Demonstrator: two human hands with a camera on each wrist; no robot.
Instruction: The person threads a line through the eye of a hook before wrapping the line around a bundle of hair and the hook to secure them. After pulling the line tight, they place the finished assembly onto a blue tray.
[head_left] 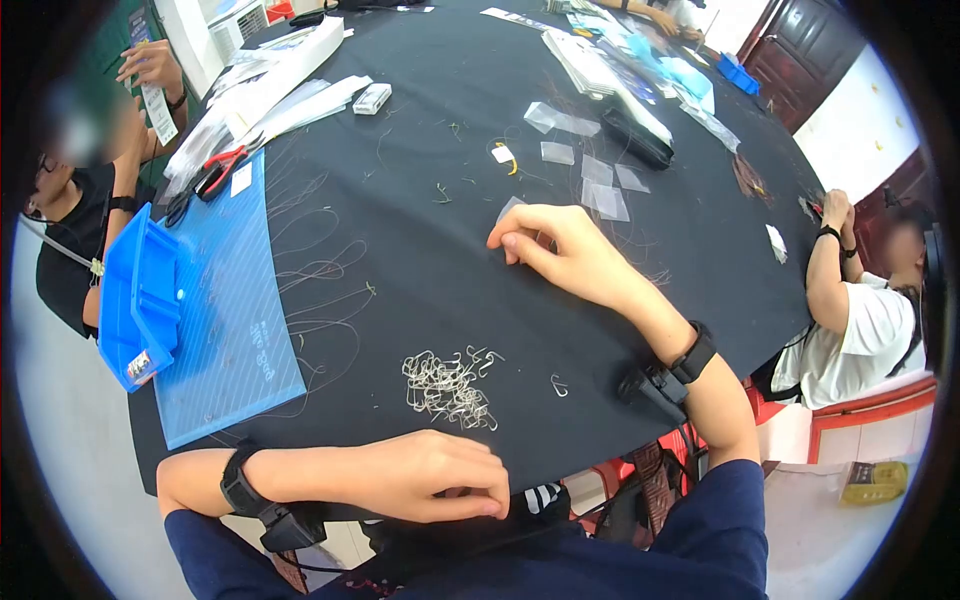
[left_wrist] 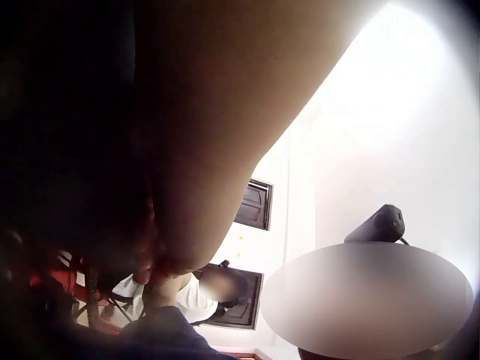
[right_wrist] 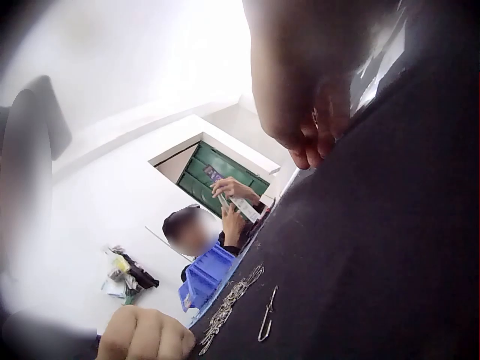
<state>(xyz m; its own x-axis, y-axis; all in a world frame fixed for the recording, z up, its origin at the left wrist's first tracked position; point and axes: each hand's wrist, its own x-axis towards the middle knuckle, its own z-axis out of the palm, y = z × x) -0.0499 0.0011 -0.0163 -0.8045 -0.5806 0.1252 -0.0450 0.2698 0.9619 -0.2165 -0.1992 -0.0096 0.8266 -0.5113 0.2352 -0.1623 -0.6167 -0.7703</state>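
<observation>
Navy sleeves (head_left: 720,515) and loosely bent hands about a pile of hooks (head_left: 445,385)

Nearest to us, the sleeves lead to two forearms that bracket the hooks. We see the left hand (head_left: 455,475) over the near edge of the black-covered table (head_left: 420,250), its fingers loosely bent above a dark gap and no object visible in them; we cannot tell whether it touches the edge. Farther in, the right hand (head_left: 582,252) is poised over the cloth, thumb and fingers in an easy curl, likewise with no object visible between them. Beside its fingers we note a small translucent piece (head_left: 510,207); contact between them cannot be judged.

In the head view we find the hooks heaped just beyond the left hand, with a lone hook (head_left: 561,390) to their right, well apart from the heap. Black cloth separates both from the right hand, leaving room about the heap on its far and right sides. To the left, fine threads (head_left: 330,265) spill across the slanting right edge of a blue mat (head_left: 225,340). A blue tray (head_left: 135,290) overlaps the mat's opposite edge, near the table's rim, and red-handled pliers (head_left: 224,157) lie at its far end. Beyond the right hand we observe scattered plastic squares (head_left: 603,190) and a black pouch (head_left: 637,138).
</observation>
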